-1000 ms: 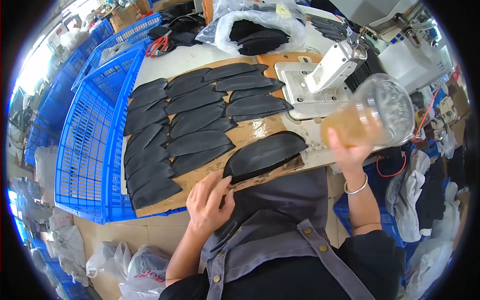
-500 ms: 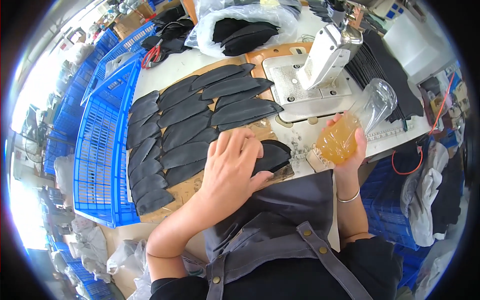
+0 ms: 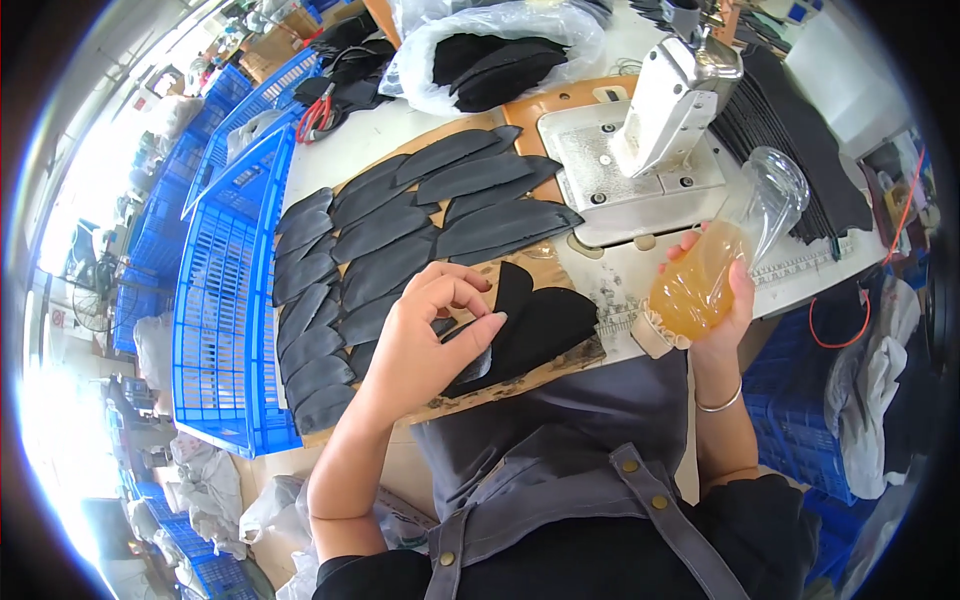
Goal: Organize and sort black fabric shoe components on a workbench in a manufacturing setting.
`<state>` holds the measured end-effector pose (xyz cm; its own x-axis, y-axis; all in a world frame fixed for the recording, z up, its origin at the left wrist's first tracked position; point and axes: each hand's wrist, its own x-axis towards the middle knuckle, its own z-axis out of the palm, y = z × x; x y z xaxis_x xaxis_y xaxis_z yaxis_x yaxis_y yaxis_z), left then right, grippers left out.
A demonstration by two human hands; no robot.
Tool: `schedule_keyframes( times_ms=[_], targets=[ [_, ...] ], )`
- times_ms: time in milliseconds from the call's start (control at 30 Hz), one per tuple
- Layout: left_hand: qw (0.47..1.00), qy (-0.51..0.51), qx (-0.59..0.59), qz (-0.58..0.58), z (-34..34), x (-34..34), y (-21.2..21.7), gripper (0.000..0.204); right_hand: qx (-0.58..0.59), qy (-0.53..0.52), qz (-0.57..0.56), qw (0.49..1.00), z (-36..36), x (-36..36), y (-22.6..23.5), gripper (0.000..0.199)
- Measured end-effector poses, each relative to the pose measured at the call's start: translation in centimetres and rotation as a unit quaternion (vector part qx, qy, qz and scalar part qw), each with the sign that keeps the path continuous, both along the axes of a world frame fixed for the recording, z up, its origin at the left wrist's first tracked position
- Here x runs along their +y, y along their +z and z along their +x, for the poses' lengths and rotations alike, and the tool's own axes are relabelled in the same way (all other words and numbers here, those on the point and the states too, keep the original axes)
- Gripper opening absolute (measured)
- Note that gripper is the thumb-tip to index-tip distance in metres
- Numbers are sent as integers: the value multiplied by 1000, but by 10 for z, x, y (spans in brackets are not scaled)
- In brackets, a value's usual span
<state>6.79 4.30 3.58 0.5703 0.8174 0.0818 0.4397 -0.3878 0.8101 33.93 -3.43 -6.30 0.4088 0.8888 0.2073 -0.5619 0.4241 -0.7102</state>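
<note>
My left hand is closed, thumb and fingers pinched at the edge of a black leaf-shaped piece, which stands partly lifted and folded. Beneath it more matte black material lies on the near right part of a brown board. My right hand grips a clear plastic bottle of amber liquid. The bottle is tilted, its crusted beige cap end pointing down and left, just above the table edge. Overlapping rows of black leaf-shaped pieces cover the rest of the board.
A white sewing machine stands beyond the board. Behind lies a clear bag of black pieces, with red-handled scissors to its left. A blue crate borders the board's left side. Ribbed black material lies at right.
My left hand has drawn back to the left, lifting a black piece's edge and exposing matte black material. The bottle stays in my right hand. The whole view has shifted slightly.
</note>
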Motion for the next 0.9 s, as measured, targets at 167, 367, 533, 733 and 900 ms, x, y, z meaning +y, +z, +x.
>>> schedule_keyframes(
  times_ms=[167, 367, 533, 733, 900],
  targets=[
    [977, 143, -153, -39, -35, 9, 0, 10, 18, -11, 9, 1000, 1, 0, -4, 53],
    [898, 341, -207, 186, -99, 41, 27, 11, 12, 17, 29, 999, 2, -1, -3, 52],
    [758, 381, 55, 527, -91, 125, 26, 11, 5, -6, 10, 1000, 5, -3, -5, 53],
    [824, 223, 174, 491, -45, 193, -60, 9, 35, -13, 6, 999, 2, -4, -5, 53],
    [882, 169, 205, 390, -44, 194, -68, 10, 40, 2, 19, 999, 4, -3, -5, 54]
  ],
)
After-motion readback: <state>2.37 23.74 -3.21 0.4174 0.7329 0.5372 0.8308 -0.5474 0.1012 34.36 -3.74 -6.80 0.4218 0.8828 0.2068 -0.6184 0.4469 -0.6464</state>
